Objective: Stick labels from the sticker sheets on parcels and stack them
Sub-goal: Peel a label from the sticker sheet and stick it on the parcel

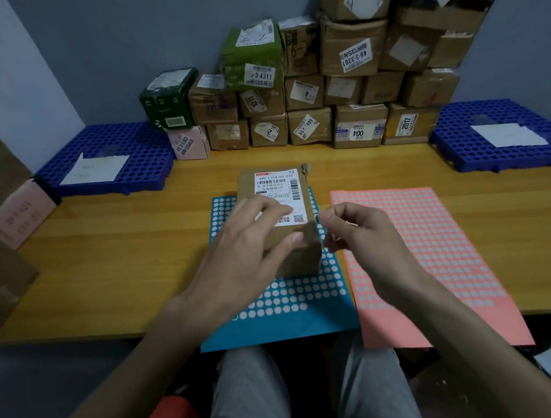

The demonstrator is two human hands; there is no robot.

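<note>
A small brown parcel (277, 189) with a white shipping label stands on the blue sticker sheet (285, 303) at the table's middle. My left hand (248, 254) rests on the parcel's top and near side, fingers spread over the label and thumb against the front. My right hand (365, 231) hovers just right of the parcel, fingers curled with thumb and forefinger pinched together; whether a sticker is between them I cannot tell. A pink sticker sheet (436, 255) lies to the right, overhanging the table's front edge.
A wall of stacked labelled parcels (307, 84) fills the back of the table. Blue perforated pallets stand at back left (112, 162) and back right (506, 138), each with white paper on it. More boxes (0, 210) sit at the far left.
</note>
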